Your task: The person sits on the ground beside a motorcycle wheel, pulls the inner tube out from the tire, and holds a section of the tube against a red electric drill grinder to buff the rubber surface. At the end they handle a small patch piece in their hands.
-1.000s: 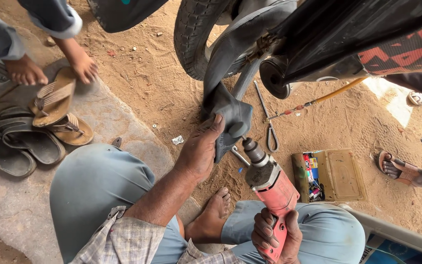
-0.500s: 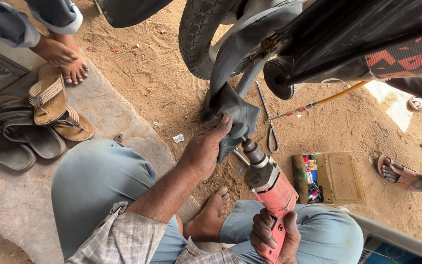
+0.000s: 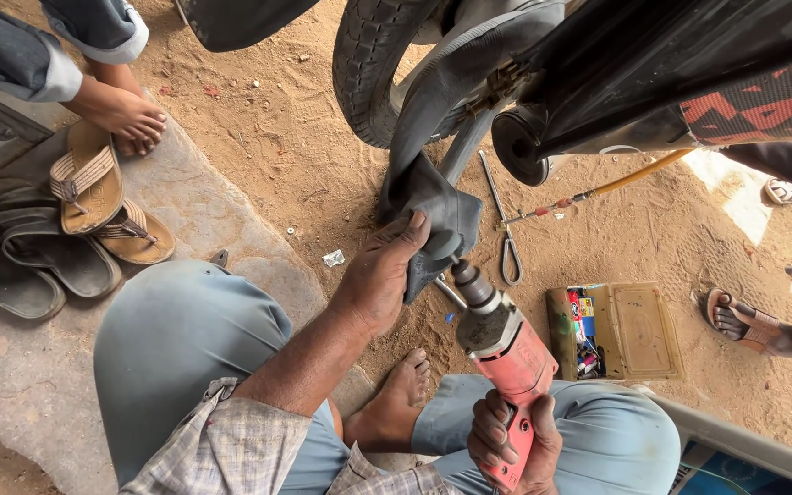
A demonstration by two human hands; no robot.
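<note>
A dark vehicle body with a red-patterned panel fills the upper right of the frame, and beside it at top centre stands a black treaded tyre. A pale stone slab runs down the left side over the sandy ground. At the lower middle, the person's knees in grey-blue trousers spread wide, with one bare foot between them.

On the slab at the left lie two brown sandals and, just beside them, grey sandals. Another person's bare feet stand at the upper left, touching the slab's edge. At the right edge, a further foot in a sandal rests on the sand. An open flat tin of small parts sits right of centre, near a yellow hose and a thin metal lever lying on the ground.

The black inner tube hangs from the wheel down to the centre of the frame, limp, matte and folded over. The left hand is clenched around its lower fold, thumb on top. The right hand, at the bottom centre, grasps the handle of a red power drill, whose metal nose points up-left and meets the tube just beside the left hand's fingers.
</note>
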